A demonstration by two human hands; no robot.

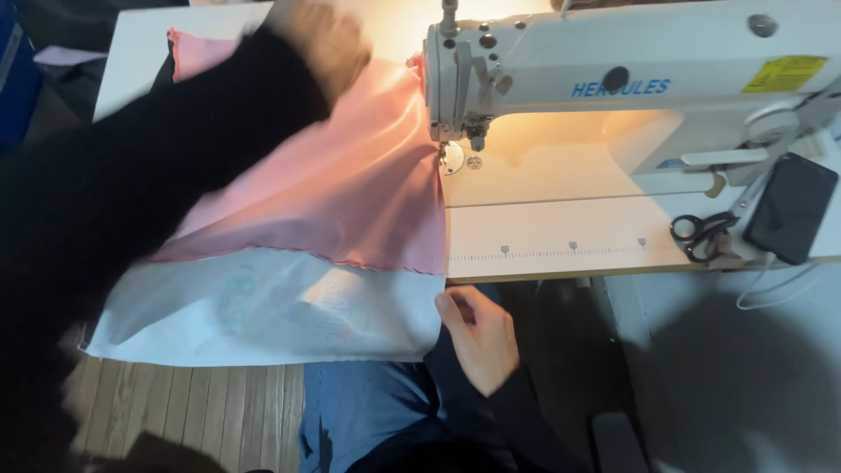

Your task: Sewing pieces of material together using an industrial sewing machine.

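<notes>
Two hands work at one sewing table. The left hand (328, 39), blurred by motion, lies far out over the pink fabric (350, 188), and its black sleeve (175, 166) crosses the left half of the view, hiding much of the cloth and table beneath it; whether its fingers clutch the fabric or only press on it cannot be told. The right hand (480, 337) sits at the near table edge, fingers curled, thumb and fingertips pinching the lower right corner of the white sheet (263, 311) that hangs off the front of the table.

The pink fabric is thin and smooth, spread in soft folds over the table's left part, its near edge wavy and its right edge running up to the needle area of the sewing machine (631, 79). The white sheet lies under it, flat and faintly printed with pale colours.

The one machine is cream-white, hard and glossy, with a long arm and a lit patch under the head. The table (561, 232) is pale and smooth, with a printed ruler scale along its front. On its right lie one pair of black-handled scissors (701, 232) and one flat dark phone (791, 208), close together, with a thin white cable (771, 285) trailing off the edge. Below are wooden floorboards (210, 407) and the person's blue trousers (368, 412).
</notes>
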